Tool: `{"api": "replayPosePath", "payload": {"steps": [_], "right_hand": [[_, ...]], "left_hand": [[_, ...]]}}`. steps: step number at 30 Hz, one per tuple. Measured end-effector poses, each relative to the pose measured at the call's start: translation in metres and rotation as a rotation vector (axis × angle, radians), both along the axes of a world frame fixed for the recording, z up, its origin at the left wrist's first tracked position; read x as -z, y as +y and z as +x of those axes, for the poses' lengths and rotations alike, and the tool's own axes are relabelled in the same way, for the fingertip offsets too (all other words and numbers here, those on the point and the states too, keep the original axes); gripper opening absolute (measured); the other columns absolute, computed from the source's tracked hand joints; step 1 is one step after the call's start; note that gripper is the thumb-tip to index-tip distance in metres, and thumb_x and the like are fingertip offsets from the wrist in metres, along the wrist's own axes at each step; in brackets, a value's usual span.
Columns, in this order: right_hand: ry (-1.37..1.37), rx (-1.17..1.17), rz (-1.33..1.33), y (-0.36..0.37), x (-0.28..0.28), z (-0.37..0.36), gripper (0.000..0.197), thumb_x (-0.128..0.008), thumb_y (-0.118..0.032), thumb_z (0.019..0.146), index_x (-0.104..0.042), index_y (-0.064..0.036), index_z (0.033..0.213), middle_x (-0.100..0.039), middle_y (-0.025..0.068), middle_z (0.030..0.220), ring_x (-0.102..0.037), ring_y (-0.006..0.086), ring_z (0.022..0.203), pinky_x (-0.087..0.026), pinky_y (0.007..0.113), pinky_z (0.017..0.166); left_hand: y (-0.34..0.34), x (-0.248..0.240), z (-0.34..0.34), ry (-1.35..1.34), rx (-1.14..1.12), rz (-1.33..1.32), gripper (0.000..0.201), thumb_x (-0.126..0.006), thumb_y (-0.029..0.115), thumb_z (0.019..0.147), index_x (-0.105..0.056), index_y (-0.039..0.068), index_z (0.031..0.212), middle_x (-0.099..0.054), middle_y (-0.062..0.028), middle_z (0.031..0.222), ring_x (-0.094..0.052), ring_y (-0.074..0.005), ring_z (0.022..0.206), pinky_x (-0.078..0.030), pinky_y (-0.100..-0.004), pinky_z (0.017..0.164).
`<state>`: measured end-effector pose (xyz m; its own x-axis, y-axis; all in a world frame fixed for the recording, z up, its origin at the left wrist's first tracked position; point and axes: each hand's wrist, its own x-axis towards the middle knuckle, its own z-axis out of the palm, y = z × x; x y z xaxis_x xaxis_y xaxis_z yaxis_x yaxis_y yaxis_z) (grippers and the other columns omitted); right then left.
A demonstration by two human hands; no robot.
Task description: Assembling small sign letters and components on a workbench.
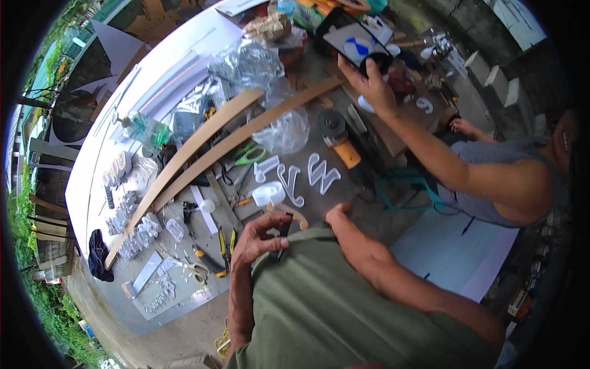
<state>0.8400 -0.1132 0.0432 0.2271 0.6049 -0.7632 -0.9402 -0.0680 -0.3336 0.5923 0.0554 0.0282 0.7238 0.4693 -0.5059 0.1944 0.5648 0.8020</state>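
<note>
My left hand (pixel 257 238) is closed at the front of my green shirt, its thumb and fingers around a small dark object (pixel 284 232) whose kind I cannot make out. To its right, my right hand (pixel 339 213) is by the table edge, its fingers mostly hidden. Just beyond my hands lie white letter-shaped pieces (pixel 322 173) and a roll of white strip (pixel 268 194). Pliers with yellow-and-black handles (pixel 227 247) and scissors (pixel 195 270) rest left of my left hand. Green-handled scissors (pixel 249 154) lie farther back.
A co-worker at the right holds a dark-framed tablet (pixel 356 44) over the table. An angle grinder (pixel 342 144) lies right of centre. Two long curved brown strips (pixel 203 132) cross the table, near clear plastic bags (pixel 283 130). A white sheet (pixel 452 246) is at the right.
</note>
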Motion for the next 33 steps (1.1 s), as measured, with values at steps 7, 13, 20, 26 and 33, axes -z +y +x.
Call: {"api": "replayPosePath", "payload": {"steps": [7, 13, 20, 26, 33], "right_hand": [[0.185, 0.193, -0.012, 0.011, -0.015, -0.003, 0.047, -0.028, -0.041, 0.097, -0.048, -0.0094, 0.124, -0.046, 0.008, 0.117, -0.044, 0.018, 0.116, -0.03, 0.036, 0.11], [0.34, 0.36, 0.0, 0.015, -0.024, -0.002, 0.043, -0.027, -0.037, 0.097, -0.048, -0.0094, 0.123, -0.045, 0.0074, 0.115, -0.044, 0.0175, 0.116, -0.03, 0.036, 0.11], [0.516, 0.554, 0.016, 0.021, -0.033, -0.004, 0.039, -0.026, -0.032, 0.098, -0.048, -0.0095, 0.121, -0.044, 0.0068, 0.113, -0.043, 0.017, 0.115, -0.03, 0.036, 0.109], [0.67, 0.736, 0.031, 0.026, -0.041, -0.006, 0.036, -0.025, -0.028, 0.099, -0.048, -0.0095, 0.12, -0.042, 0.0063, 0.111, -0.042, 0.0165, 0.115, -0.03, 0.036, 0.109], [0.856, 0.953, 0.056, 0.033, -0.048, -0.005, 0.033, -0.024, -0.023, 0.1, -0.047, -0.0095, 0.118, -0.041, 0.0057, 0.109, -0.041, 0.016, 0.115, -0.029, 0.037, 0.109]], "left_hand": [[-0.001, 0.001, -0.001, -0.05, 0.009, 0.091, 0.058, -0.088, 0.018, 0.073, -0.067, 0.003, 0.126, -0.06, -0.0046, 0.128, -0.058, -0.0177, 0.107, -0.053, -0.0328, 0.089], [0.0, 0.002, -0.002, -0.039, 0.017, 0.103, 0.06, -0.088, 0.018, 0.073, -0.067, 0.001, 0.126, -0.058, -0.0053, 0.13, -0.057, -0.0179, 0.109, -0.054, -0.0324, 0.088], [0.0, -0.006, 0.002, -0.015, -0.007, 0.057, 0.065, -0.09, 0.024, 0.068, -0.068, 0.001, 0.125, -0.058, -0.0047, 0.127, -0.056, -0.0177, 0.107, -0.052, -0.0334, 0.089], [-0.001, -0.001, -0.001, -0.054, 0.007, 0.064, 0.058, -0.088, 0.015, 0.073, -0.067, 0.001, 0.125, -0.058, -0.0045, 0.129, -0.058, -0.0169, 0.106, -0.054, -0.0311, 0.086], [0.0, -0.003, 0.003, -0.03, 0.002, 0.055, 0.065, -0.091, 0.023, 0.068, -0.067, 0.001, 0.125, -0.058, -0.0044, 0.127, -0.057, -0.0167, 0.105, -0.053, -0.0318, 0.087]]}}
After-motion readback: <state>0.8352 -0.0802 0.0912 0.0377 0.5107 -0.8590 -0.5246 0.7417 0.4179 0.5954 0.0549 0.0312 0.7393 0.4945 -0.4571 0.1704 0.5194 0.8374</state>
